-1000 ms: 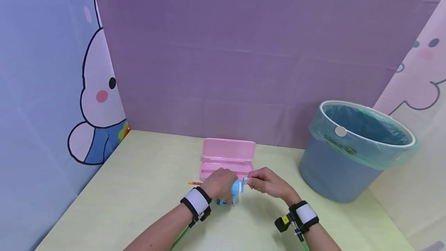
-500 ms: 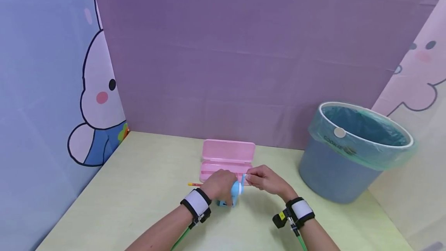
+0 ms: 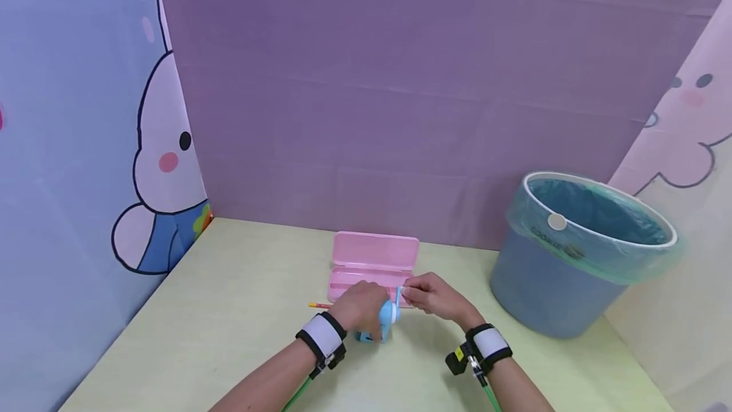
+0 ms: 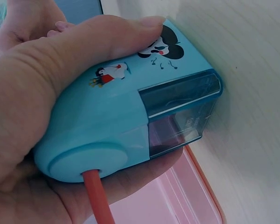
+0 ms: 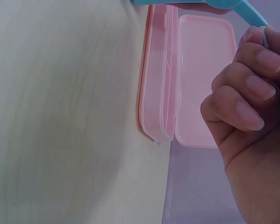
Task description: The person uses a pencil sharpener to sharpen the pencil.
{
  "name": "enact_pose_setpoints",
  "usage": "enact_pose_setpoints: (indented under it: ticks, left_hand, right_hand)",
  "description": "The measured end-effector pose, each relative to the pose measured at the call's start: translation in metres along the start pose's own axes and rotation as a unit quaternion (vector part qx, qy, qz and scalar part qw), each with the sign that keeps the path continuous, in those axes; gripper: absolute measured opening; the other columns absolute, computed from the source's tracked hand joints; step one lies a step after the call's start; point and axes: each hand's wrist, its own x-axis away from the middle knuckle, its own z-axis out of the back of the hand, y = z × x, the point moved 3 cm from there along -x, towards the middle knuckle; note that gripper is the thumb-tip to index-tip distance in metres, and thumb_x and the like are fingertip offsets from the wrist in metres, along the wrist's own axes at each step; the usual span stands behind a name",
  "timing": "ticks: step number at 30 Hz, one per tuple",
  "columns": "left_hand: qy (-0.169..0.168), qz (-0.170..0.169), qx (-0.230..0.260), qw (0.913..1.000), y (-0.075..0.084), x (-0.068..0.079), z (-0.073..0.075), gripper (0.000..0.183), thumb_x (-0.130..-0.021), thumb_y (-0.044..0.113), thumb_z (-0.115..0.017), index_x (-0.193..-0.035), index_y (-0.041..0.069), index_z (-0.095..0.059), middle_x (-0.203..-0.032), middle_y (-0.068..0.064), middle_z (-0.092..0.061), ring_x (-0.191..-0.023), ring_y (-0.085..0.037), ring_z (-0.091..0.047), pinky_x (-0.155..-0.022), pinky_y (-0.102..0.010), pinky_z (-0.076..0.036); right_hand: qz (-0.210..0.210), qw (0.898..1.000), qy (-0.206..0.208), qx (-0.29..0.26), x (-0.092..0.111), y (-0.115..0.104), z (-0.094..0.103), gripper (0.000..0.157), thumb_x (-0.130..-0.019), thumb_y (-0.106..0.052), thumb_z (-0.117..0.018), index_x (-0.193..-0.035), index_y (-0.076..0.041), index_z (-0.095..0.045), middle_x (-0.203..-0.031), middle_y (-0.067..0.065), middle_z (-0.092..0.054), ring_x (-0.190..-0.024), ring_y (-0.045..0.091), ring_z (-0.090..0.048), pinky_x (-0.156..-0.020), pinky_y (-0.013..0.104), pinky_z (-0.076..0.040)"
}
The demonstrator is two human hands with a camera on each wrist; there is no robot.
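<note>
My left hand [image 3: 360,307] grips a light blue pencil sharpener [image 4: 102,119] with cartoon prints and a clear shavings box. In the left wrist view, the thumb lies across its printed side. A red pencil [image 4: 98,198] sticks into the sharpener's round hole; its yellow end [image 3: 312,304] shows left of the hand in the head view. My right hand [image 3: 437,299] pinches the small pale knob of the crank [image 5: 249,13], its other fingers curled in. Behind both hands a pink pencil case [image 3: 374,251] lies with its lid raised. The hands hide part of its tray.
A blue-grey bin [image 3: 551,288] with a green liner stands on the table's right side. A purple cloth [image 3: 372,94] hangs behind the table [image 3: 257,272], and a printed blue sheet [image 3: 68,145] hangs at the left.
My right hand has shifted slightly with the crank, which has turned to stand more upright. The left hand keeps its grip on the pencil sharpener in nearly the same place.
</note>
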Motion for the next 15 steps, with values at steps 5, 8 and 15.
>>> enact_pose_setpoints:
  ticks: [5,8,15]
  left_hand:
    - [0.0,-0.003,-0.007,1.0,-0.0013,-0.0002,-0.0003,0.043,-0.06,0.029,-0.093,-0.089,0.015,-0.064,-0.075,0.006,-0.055,-0.07,-0.012,-0.051,-0.064,-0.026,-0.047]
    - [-0.003,-0.005,-0.006,1.0,0.0002,-0.0005,-0.0012,0.041,-0.06,0.027,-0.093,-0.087,0.016,-0.063,-0.074,0.006,-0.055,-0.069,-0.012,-0.051,-0.064,-0.026,-0.046]
    - [0.001,-0.009,-0.006,0.9999,0.0002,0.0,-0.0017,0.042,-0.06,0.029,-0.093,-0.086,0.015,-0.063,-0.074,0.005,-0.055,-0.068,-0.013,-0.051,-0.062,-0.026,-0.046]
  right_hand:
    - [-0.014,1.0,0.002,0.01,-0.0046,0.0049,-0.0028,0.033,-0.102,-0.026,-0.052,-0.084,0.002,-0.06,-0.062,-0.002,-0.038,-0.051,0.011,-0.035,-0.05,0.023,-0.03]
    - [-0.018,1.0,0.004,0.01,-0.0038,0.0078,-0.0047,0.031,-0.101,-0.023,-0.052,-0.081,0.0,-0.059,-0.062,-0.002,-0.038,-0.051,0.01,-0.034,-0.049,0.023,-0.03]
    - [-0.013,1.0,0.006,0.025,-0.0062,0.0089,-0.0058,0.031,-0.101,-0.023,-0.053,-0.081,-0.001,-0.062,-0.06,-0.003,-0.041,-0.05,0.009,-0.036,-0.048,0.023,-0.031]
